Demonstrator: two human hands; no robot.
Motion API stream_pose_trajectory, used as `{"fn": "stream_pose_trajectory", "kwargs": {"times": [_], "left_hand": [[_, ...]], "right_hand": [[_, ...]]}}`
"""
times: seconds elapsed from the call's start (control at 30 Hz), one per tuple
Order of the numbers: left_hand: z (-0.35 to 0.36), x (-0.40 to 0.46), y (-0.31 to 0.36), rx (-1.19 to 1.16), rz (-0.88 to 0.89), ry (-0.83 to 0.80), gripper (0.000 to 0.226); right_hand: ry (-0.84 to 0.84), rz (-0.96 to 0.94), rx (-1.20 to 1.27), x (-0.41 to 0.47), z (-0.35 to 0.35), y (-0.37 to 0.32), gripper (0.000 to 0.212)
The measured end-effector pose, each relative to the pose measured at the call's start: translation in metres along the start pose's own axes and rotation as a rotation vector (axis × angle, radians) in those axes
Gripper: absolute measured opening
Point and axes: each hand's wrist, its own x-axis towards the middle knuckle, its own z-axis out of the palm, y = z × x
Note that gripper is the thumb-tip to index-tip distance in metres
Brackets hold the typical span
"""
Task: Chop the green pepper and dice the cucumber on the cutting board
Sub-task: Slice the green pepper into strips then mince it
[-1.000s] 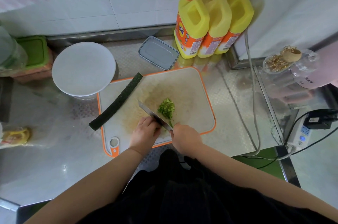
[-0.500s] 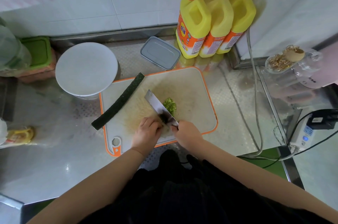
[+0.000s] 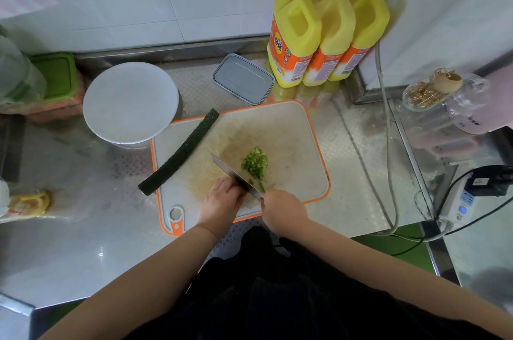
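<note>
While the pepper point(image 3: 255, 163) is being chopped mid-board point(image 3: 299, 128), the knife point(image 3: 234, 174) is being gripped by the right hand point(image 3: 283, 208); the left hand point(image 3: 222, 198), fingers curled, is resting beside the blade. The cucumber point(image 3: 180, 155), at ten o'clock, is judged due next.

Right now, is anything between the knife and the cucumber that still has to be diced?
Nothing visible. The knife is in the right hand, beside the chopped pepper. The cucumber lies whole at the board's left edge, with only bare board between them. The left hand rests nearer the person.
</note>
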Motion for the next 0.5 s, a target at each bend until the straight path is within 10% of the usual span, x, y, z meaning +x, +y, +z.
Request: {"fn": "stream_pose_trajectory", "kwargs": {"times": [0.5], "left_hand": [[-0.007, 0.001, 0.004, -0.01, 0.067, 0.031, 0.026]], "right_hand": [[0.031, 0.118, 0.327, 0.015, 0.001, 0.006, 0.038]]}}
